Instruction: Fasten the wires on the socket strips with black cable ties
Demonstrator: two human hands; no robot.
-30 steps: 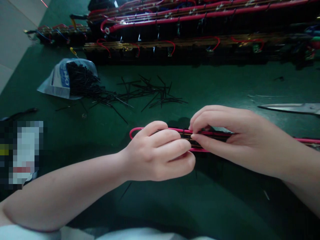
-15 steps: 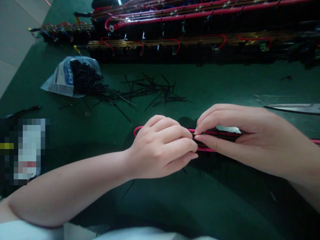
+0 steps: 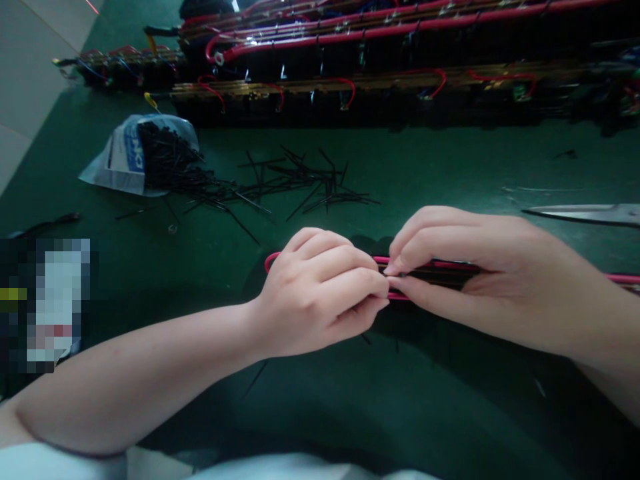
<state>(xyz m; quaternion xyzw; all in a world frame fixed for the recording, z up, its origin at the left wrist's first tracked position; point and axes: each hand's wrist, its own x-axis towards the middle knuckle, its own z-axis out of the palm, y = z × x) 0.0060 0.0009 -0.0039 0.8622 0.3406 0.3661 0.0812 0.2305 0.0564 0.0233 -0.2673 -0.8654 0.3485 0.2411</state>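
Note:
A long dark strip assembly [image 3: 440, 272] edged with red cable [image 3: 271, 261] lies across the green table in front of me. My left hand [image 3: 325, 290] is closed over its left part, fingers curled down and their tips close to the right fingertips. With thumb and forefinger pinched together, my right hand [image 3: 480, 273] meets the left one over the strip. A tiny dark bit shows at that pinch, too hidden to name. The hands cover much of the strip; more red cable comes out beyond my right wrist.
Loose black cable ties [image 3: 325, 180] spill from an open plastic bag [image 3: 117, 157] behind my hands. Scissors [image 3: 590, 213], only partly in view, lie at the right. Similar long assemblies with red cables [image 3: 350, 43] line the back. A blurred-out object [image 3: 60, 300] sits at the left.
Both hands have shifted very slightly left in the picture, as has the whole scene. My right fingertips are pinched a little closer to the left hand. Both keep their hold.

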